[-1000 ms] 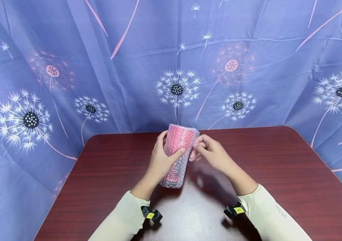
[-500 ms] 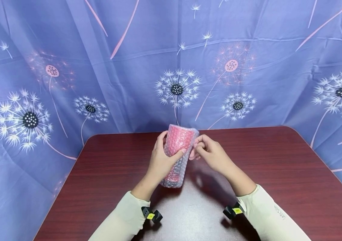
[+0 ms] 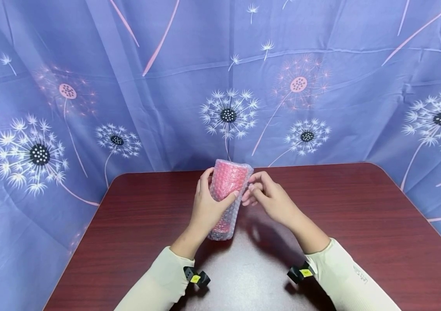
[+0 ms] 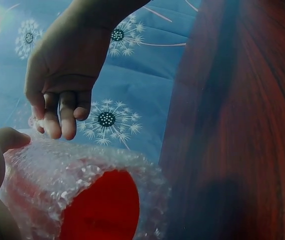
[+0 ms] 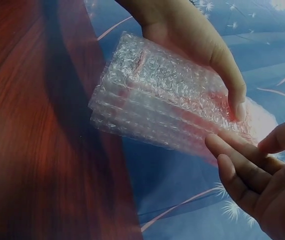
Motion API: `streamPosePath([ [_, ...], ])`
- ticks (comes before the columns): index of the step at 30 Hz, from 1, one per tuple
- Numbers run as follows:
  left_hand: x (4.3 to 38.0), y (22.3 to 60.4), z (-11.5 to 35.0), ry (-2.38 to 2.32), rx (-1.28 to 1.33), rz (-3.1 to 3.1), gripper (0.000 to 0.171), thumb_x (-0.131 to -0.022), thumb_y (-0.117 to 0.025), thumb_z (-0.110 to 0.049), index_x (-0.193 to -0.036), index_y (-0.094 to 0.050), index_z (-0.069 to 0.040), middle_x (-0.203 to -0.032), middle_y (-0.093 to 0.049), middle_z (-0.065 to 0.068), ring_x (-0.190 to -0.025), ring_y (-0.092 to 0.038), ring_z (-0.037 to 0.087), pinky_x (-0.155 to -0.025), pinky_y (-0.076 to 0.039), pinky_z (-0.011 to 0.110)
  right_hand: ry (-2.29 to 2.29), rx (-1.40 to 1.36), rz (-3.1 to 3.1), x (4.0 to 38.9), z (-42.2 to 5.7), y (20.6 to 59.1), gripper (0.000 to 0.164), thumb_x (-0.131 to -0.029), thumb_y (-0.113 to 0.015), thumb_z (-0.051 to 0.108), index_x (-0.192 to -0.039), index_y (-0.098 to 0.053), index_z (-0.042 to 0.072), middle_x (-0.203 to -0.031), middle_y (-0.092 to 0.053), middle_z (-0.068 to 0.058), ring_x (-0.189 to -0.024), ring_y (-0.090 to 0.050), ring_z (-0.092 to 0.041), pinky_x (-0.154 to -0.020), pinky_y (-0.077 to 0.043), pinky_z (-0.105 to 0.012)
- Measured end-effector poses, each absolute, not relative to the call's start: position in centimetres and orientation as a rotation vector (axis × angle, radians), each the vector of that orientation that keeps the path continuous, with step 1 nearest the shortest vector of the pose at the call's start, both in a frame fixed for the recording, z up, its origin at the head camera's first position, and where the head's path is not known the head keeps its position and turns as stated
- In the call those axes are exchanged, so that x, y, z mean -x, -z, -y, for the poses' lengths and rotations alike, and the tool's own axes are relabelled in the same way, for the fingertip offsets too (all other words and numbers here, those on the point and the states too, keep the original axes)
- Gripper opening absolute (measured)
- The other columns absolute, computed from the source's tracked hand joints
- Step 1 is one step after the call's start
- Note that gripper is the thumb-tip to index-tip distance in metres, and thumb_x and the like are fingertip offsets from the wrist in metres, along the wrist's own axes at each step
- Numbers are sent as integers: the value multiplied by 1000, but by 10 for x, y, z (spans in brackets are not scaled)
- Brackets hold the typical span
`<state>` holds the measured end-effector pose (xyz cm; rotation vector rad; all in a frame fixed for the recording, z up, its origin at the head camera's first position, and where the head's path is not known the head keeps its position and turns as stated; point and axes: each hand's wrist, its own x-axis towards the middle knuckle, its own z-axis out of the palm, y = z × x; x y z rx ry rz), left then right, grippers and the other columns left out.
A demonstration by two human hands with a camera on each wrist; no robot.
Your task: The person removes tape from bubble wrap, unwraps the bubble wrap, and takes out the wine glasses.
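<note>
A red, roughly cylindrical object in clear bubble wrap [image 3: 228, 177] is held tilted over the table, near its far edge. My left hand [image 3: 209, 205] grips it from the left, thumb across the front and fingers behind. On its right side, my right hand [image 3: 272, 196] has its bent index finger and thumb at the edge of the wrap. In the right wrist view, the fingers of the right hand [image 5: 257, 175] lie along the wrap's edge, the thumb close above. The left wrist view shows the object's smooth red end [image 4: 105, 207] uncovered by the wrap.
A dark red wood-grain table [image 3: 146, 207] lies beneath, with a bright reflection in front. Behind and at the sides hangs a blue curtain [image 3: 174, 108] printed with dandelions. Both wrists carry black camera bands.
The wrapped object has shifted slightly left and up with the left hand. The right hand's index finger and thumb have spread a little; the arms otherwise stay in place.
</note>
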<state>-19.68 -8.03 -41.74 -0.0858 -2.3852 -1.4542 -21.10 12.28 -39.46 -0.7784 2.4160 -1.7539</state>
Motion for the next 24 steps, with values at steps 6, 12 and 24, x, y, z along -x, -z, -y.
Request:
streamPosePath([
  [6,197,417,80,1437,69,2375,91,-75,-86,-44,-151,-37,-29,-139,-50,5,-123,-55,24,-101,-49,48,1763,767,-2303,211,-125,394,20,-109,-40,9,-121,-41,-7,-105,-71,-30,-88,-75,-37,-77,-62,-40],
  [12,197,418,81,1433,63,2390,90,-76,-86,-45,-150,-38,-27,-140,-49,4,-124,-55,25,-101,-49,48,1719,735,-2295,211,-126,392,20,-109,-40,11,-116,-45,-6,-109,-71,-31,-89,-75,-35,-77,-62,-41],
  [24,198,417,82,1478,60,2368,89,-76,-86,-43,-150,-39,-27,-142,-51,6,-125,-55,24,-102,-49,48,1778,709,-2351,210,-125,391,11,-105,-49,11,-109,-54,1,-70,-63,-15,-62,-69,-30,-63,-61,-42],
])
